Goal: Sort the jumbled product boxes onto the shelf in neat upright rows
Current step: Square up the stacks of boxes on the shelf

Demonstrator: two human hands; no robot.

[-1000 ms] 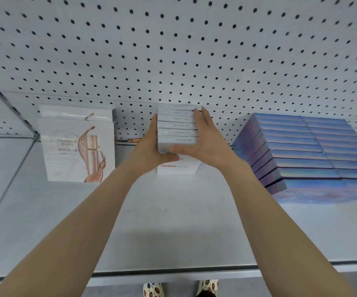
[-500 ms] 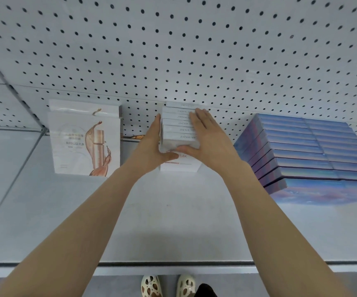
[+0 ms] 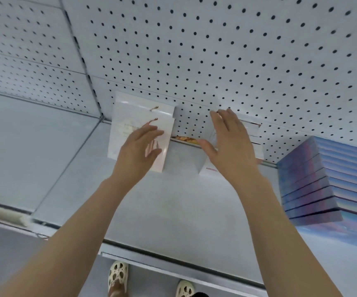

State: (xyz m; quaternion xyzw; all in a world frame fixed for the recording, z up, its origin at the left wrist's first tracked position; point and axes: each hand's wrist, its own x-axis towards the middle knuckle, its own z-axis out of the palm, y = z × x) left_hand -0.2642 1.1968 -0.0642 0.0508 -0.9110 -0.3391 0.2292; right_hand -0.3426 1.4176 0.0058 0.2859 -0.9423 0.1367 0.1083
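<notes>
Open shelf (image 3: 173, 202) room between left hand (image 3: 138, 150) and right hand (image 3: 230, 144).

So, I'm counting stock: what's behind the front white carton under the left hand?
A second matching white carton stands behind the front white carton, its top edge showing. The left hand covers part of the front; anything further back is hidden.
</notes>
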